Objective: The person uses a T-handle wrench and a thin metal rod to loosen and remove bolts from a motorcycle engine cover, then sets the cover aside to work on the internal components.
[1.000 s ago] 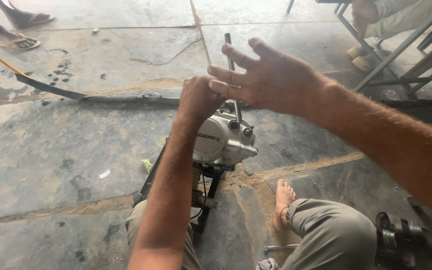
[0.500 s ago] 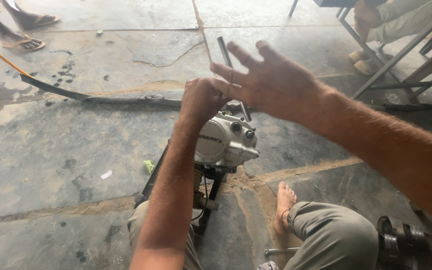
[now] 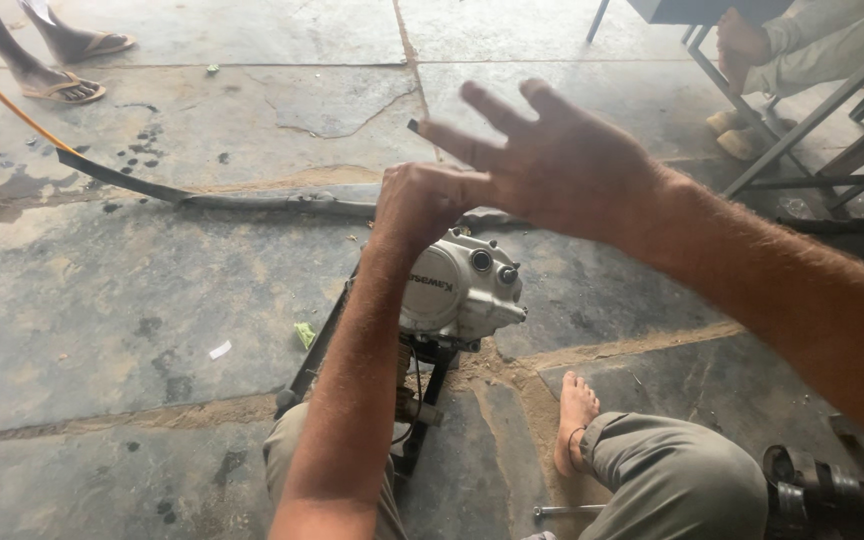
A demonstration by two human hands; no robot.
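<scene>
Around you, a stone floor [image 3: 152,300] with sandy joints spreads out, and a long dark strap [image 3: 252,200] lies across it on the far side, an orange hose [image 3: 2,100] running off at far left. Sandalled feet [image 3: 72,70] stand far left; another person sits far right by a metal frame [image 3: 802,120]. Your bare foot [image 3: 577,420] rests near right, a black sandal [image 3: 812,490] beyond your knee, and a small metal tool [image 3: 562,512] lies on the floor at the near edge. The silver engine casing [image 3: 457,290] sits on a black stand [image 3: 422,400] right in front of you, between your legs. Your left hand [image 3: 422,200] is clenched in a fist just above the casing's far top edge, grasping something I cannot make out. Your right hand [image 3: 552,165] is released, fingers spread, hovering above and beyond the casing, overlapping the left fist and hiding part of a thin dark rod [image 3: 415,126] poking out there.
</scene>
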